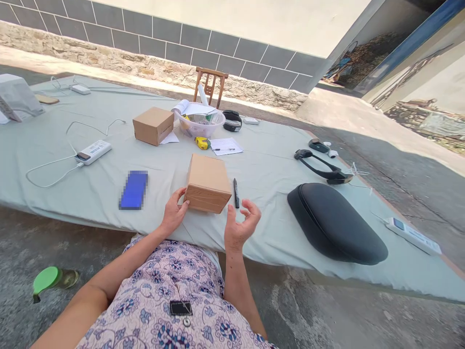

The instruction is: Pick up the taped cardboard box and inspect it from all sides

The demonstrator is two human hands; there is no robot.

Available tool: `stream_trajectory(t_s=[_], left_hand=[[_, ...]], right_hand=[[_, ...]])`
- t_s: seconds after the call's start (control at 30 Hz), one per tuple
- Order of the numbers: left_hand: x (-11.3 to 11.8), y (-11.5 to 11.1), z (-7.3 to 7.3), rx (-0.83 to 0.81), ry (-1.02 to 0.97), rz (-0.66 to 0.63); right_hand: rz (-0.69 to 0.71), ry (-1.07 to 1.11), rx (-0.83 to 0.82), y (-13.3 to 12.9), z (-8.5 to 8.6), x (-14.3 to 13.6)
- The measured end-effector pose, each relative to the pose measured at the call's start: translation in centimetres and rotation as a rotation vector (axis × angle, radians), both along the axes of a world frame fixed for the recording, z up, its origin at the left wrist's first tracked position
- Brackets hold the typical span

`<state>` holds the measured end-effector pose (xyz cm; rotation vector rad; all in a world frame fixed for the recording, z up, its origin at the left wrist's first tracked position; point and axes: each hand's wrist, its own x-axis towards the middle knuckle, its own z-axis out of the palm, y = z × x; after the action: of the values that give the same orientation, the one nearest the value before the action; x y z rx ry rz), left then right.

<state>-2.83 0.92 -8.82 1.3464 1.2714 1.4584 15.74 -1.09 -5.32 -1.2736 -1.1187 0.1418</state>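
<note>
A closed brown cardboard box (208, 182) sits on the cloth-covered table right in front of me. My left hand (174, 212) grips its near left edge, the thumb on the front face and the fingers along the left side. To the right of the box, my right hand (241, 224) is held up with the palm turned inward and fingers apart, apart from the box and with nothing in it. A black marker pen (236, 193) lies just beyond those fingers. Left of the box is a flat blue blurred rectangle (134, 190).
Farther back are a second cardboard box (153, 125), a pink basket (201, 128), a yellow tape measure (202, 142) and paper with a pen (227, 146). A black case (336, 223) and black headset (323, 169) lie right; a power strip (93, 152) with cables lies left.
</note>
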Motion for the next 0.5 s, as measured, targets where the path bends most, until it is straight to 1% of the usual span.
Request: stream_trajectory(t_s=[0.03, 0.07, 0.13, 0.2, 0.27, 0.33, 0.43, 0.5], left_hand=[[0.0, -0.1, 0.1, -0.001, 0.011, -0.001], [0.1, -0.1, 0.3, -0.005, 0.03, -0.003], [0.1, -0.3, 0.6, -0.024, 0.102, -0.008], [0.2, -0.4, 1.0, -0.047, 0.209, 0.001], [0.2, -0.3, 1.5, -0.061, 0.291, 0.025], [0.3, -0.2, 2.1, -0.075, 0.324, 0.065], [0.6, 0.0, 3.0, -0.136, 0.342, 0.122], [0.7, 0.1, 3.5, -0.168, 0.36, 0.132]], right_hand=[[-0.024, -0.027, -0.007, 0.5, -0.1, 0.4], [-0.001, -0.042, -0.047, 0.9, -0.2, 0.6], [0.106, -0.066, -0.151, 1.8, -0.7, 0.6], [0.164, -0.13, -0.2, 2.4, -1.2, 0.0], [0.151, -0.216, -0.183, 2.6, -1.6, -1.0], [0.11, -0.271, -0.154, 2.6, -1.8, -1.9], [0.08, -0.3, -0.144, 2.4, -1.7, -2.7], [0.084, -0.3, -0.147, 2.4, -1.7, -2.7]])
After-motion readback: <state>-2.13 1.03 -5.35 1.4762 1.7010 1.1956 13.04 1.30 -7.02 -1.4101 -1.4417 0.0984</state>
